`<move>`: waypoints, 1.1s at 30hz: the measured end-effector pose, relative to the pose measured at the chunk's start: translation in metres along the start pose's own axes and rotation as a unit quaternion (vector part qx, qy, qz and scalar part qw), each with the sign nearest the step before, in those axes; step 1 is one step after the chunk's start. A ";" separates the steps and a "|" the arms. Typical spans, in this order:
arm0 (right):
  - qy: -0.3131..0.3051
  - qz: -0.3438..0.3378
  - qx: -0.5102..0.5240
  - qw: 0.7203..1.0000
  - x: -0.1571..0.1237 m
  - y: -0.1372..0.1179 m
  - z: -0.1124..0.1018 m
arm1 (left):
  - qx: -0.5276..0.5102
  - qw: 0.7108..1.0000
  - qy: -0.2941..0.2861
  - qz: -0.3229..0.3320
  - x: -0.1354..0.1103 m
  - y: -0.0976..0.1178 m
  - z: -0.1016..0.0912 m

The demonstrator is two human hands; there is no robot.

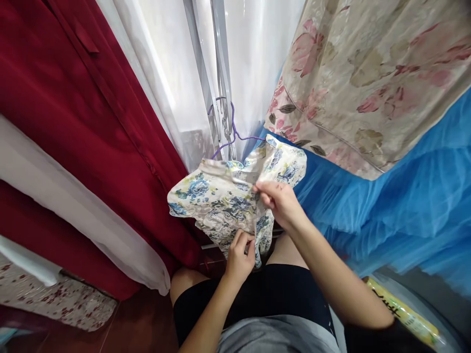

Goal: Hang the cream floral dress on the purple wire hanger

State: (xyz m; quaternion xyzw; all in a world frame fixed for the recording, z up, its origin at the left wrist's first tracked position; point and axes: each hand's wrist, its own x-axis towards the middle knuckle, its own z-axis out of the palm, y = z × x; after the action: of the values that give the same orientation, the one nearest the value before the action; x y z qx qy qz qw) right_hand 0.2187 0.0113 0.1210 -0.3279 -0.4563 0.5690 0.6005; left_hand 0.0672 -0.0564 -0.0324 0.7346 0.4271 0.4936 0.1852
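A short-sleeved floral shirt [228, 206], white with blue and yellow-green flowers, hangs on a purple wire hanger [234, 138] in front of me. The hanger's hook goes round a grey metal rack [221, 83]. My right hand [276, 200] pinches the shirt's front edge near the collar, and it is slightly blurred. Lower down, my left hand [241, 254] has its fingers closed on the same front edge. What lies between the fingertips is hidden.
Red curtain cloth [110, 132] and white fabric [154, 63] hang to the left and behind. On the right are a beige floral cloth [360, 83] and blue tulle [368, 215]. A yellow package [408, 314] lies at lower right. Reddish tiles [136, 318] cover the floor.
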 end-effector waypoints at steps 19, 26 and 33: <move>-0.031 -0.144 -0.128 0.981 0.026 -0.030 0.035 | -0.020 0.979 0.143 0.145 0.164 0.049 -0.077; 0.001 -0.170 -0.161 0.972 0.047 0.002 0.023 | 0.102 0.956 0.124 0.248 0.206 0.083 -0.090; 0.009 -0.091 -0.149 0.985 0.016 0.044 0.015 | 0.000 0.920 0.368 0.137 0.212 0.044 -0.159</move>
State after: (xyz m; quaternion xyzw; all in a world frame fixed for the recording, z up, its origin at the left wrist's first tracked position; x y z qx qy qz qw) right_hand 0.1871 0.0316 0.0890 -0.3754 -0.5587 0.4347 0.5983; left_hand -0.0222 0.0669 0.1883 0.5524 0.3604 0.7496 -0.0546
